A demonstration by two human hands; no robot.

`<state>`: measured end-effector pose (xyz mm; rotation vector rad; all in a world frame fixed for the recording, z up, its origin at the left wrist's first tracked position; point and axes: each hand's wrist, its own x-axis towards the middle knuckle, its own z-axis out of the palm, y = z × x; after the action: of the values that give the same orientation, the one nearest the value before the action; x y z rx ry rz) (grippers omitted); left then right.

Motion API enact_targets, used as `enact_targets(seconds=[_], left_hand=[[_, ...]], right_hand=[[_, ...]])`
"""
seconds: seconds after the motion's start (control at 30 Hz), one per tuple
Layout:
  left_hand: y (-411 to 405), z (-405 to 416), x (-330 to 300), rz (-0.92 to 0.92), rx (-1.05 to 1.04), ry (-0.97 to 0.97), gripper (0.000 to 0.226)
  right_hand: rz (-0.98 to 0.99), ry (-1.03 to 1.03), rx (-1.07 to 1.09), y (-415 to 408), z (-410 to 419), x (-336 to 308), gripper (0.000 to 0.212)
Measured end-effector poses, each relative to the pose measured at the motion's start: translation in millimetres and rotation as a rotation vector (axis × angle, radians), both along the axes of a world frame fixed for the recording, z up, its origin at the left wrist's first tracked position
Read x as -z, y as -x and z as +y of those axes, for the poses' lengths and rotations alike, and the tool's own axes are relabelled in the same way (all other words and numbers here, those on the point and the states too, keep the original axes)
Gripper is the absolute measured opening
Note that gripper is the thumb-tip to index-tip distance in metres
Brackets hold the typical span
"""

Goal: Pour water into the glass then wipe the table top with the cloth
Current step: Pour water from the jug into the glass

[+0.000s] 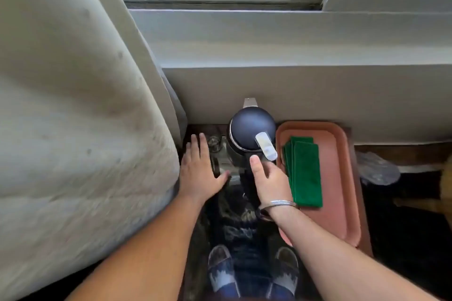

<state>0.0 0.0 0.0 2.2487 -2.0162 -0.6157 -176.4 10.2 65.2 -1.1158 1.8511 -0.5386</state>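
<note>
A dark blue kettle (252, 127) with a silver lid lever stands on a glass table top (234, 176) against the wall. My right hand (269, 181) is closed around the kettle's black handle, thumb up toward the lever. A clear glass (214, 143) stands just left of the kettle. My left hand (199, 168) lies flat and open on the table beside the glass, fingers spread. A folded green cloth (304, 171) rests in a pink tray (342, 178) to the right of the kettle.
A large pale mattress or cushion (73, 117) fills the left side, close to my left arm. A grey wall and window ledge (269, 39) rise behind the table. My feet (252, 271) show through the glass below. A crumpled plastic bag (376, 168) lies right of the tray.
</note>
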Motion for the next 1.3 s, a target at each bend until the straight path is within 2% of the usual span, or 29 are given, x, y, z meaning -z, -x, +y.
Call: enact_targets(seconds=[0.07,0.13,0.17,0.27,0.3,0.43,0.47,0.6,0.8,0.93,1.1,1.17,1.3], left_hand=[[-6.5,-14.5,19.7,0.131,-0.096,-0.012,0.133],[-13.9,-30.4,33.2,0.249,-0.176,-0.073,0.133],[-15.9,-37.1,39.3,0.316,-0.207,-0.093,0.131],[-21.4,-48.8,49.2,0.488,-0.296,-0.108,0.115],[-22.3,-50.1,54.1,0.533,-0.322,-0.1,0.108],[-25.1,-58.6,65.6,0.663,-0.391,-0.085,0.089],[-26.2,-60.3,72.7,0.69,-0.396,-0.072,0.089],[-25.3,-67.8,93.0,0.794,-0.414,-0.011,0.085],[-25.5,-64.4,80.7,0.804,-0.395,0.043,0.066],[-35.0,-57.3,59.9,0.76,-0.397,0.039,0.072],[-37.0,-42.6,35.3,0.733,-0.418,0.003,0.083],[-33.1,-25.7,20.9,0.743,-0.442,0.007,0.088],[-9.5,17.2,-25.3,0.748,-0.457,-0.014,0.082]], right_hand=[[-0.11,0.052,0.185,-13.3,-9.9,10.1,0.069],[-0.198,0.039,0.397,-24.2,-19.0,13.0,0.056],[-0.2,-0.01,0.438,-28.2,-22.3,13.0,0.062],[-0.204,-0.188,0.463,-35.3,-30.7,5.9,0.117],[-0.207,-0.216,0.472,-36.4,-32.0,2.3,0.122],[-0.222,-0.224,0.524,-40.1,-41.1,-1.8,0.088],[-0.239,-0.23,0.534,-40.2,-43.2,1.1,0.085],[-0.366,-0.288,0.566,-38.5,-50.4,14.1,0.098],[-0.278,-0.118,0.498,-28.5,-43.7,13.6,0.088],[-0.193,-0.01,0.399,-14.1,-43.4,0.0,0.071],[-0.094,-0.019,0.193,7.3,-42.4,-16.2,0.075],[-0.118,-0.046,0.138,20.5,-32.5,-36.5,0.069],[-0.016,-0.067,-0.099,53.0,-1.6,-107.9,0.073]])
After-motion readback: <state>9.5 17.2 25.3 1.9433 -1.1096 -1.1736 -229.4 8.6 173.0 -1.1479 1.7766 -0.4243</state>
